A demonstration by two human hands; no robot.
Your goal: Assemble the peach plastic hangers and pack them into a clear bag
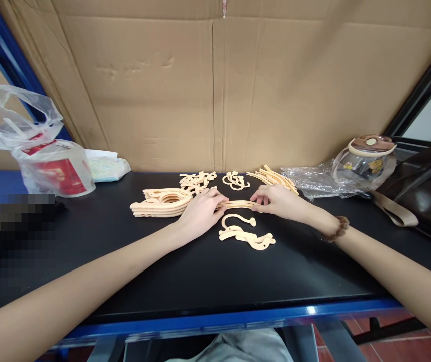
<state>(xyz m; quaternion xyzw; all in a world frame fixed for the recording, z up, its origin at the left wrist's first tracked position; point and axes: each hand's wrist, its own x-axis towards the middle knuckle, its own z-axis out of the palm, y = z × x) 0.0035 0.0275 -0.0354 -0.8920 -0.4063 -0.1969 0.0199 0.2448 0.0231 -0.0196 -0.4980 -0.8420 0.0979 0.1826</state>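
Note:
Both hands grip one cream-coloured curved plastic strip (238, 204) lying on the black tabletop (215, 271). My left hand (201, 211) pinches its left end, fingers curled. My right hand (277, 201), with a bead bracelet on the wrist, pinches its right end. Just in front of the strip lie a few cream hook pieces (246, 234). A stack of curved hanger-like parts (161, 202) sits beside my left hand. Behind the hands are small hook pieces (197, 181), another hook cluster (235, 180), and a bundle of straight strips (273, 178).
A cardboard sheet (215, 85) stands along the back. A clear bag with red-labelled contents (55, 171) and a white packet (104, 166) sit at the left. At the right are crinkled plastic film (309, 181), a lidded clear jar (366, 161) and a dark bag (422, 196). The table's blue front edge (238, 317) is near.

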